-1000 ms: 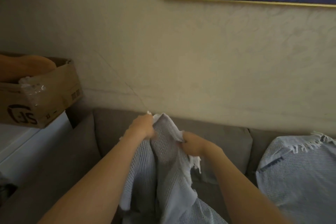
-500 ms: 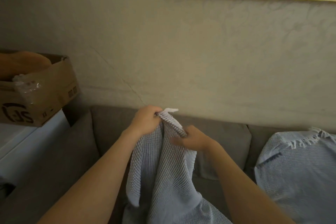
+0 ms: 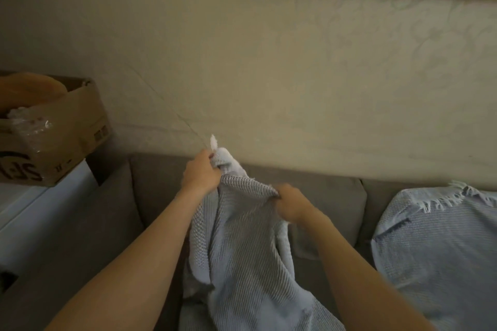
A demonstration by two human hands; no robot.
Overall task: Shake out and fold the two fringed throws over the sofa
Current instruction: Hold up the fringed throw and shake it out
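Your left hand (image 3: 200,173), higher, and right hand (image 3: 290,204) grip the pale blue knitted throw (image 3: 242,250) hanging before the grey sofa (image 3: 156,188).

Left hand (image 3: 200,174), right hand (image 3: 291,203): tight fists.

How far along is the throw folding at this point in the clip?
Nothing is plainly finished. In hand: the left hand and right hand grip the top edge of the held throw, which hangs bunched and unfolded before the sofa. Left: shaking it out, folding it, laying it over the sofa. The second throw lies draped at right, fringe showing; whether it is folded cannot be told.
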